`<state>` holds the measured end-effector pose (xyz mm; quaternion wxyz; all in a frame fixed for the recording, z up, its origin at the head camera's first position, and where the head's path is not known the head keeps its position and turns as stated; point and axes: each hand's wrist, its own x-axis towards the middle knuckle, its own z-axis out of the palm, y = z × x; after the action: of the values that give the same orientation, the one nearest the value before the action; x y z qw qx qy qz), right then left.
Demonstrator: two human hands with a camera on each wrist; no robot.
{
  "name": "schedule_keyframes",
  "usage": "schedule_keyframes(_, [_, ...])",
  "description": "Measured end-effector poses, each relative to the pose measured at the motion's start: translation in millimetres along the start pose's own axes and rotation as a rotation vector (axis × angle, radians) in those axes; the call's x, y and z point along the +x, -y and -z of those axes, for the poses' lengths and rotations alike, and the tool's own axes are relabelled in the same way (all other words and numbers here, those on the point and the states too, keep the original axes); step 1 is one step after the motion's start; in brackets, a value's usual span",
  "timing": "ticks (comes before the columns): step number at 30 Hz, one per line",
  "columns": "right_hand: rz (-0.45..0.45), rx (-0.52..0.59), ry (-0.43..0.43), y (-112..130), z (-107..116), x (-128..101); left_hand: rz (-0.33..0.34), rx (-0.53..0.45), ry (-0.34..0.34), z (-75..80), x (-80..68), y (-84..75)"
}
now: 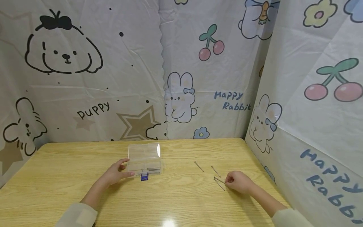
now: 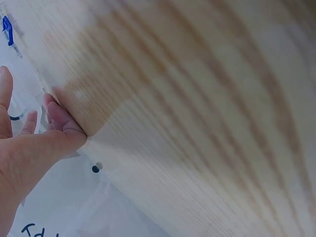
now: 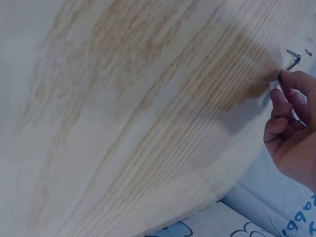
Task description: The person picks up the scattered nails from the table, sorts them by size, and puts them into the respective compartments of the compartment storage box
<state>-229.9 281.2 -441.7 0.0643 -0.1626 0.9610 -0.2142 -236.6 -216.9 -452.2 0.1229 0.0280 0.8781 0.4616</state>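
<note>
A clear plastic box (image 1: pixel 144 164) stands with its lid raised at the back and a blue latch (image 1: pixel 144 177) at its front. Some thin nails (image 1: pixel 153 169) lie inside it. My left hand (image 1: pixel 114 172) holds the box's left end, thumb along the front and fingers behind; the left wrist view shows this contact only partly. With thumb and fingertips, my right hand (image 1: pixel 239 182) pinches one end of a long nail (image 1: pixel 220 180), its head pointing left. Just under it lies another nail (image 1: pixel 220 185). Two more nails (image 1: pixel 199 166) (image 1: pixel 216 171) rest farther back.
The wood-grain table (image 1: pixel 175 201) is bordered at the back and right by a printed cloth (image 1: pixel 181 63). The right-hand cloth (image 1: pixel 283 157) runs close along the table's edge beside my right arm.
</note>
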Motion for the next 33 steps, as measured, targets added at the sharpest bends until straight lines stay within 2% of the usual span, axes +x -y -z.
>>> schedule_keyframes(19, [-0.007,0.021,-0.055,5,4,2,0.001,0.0,-0.005,-1.0,-1.1,-0.7])
schedule_keyframes(33, [0.004,0.031,-0.07,23,7,19,-0.02,0.005,-0.011,-0.5,-2.1,-1.1])
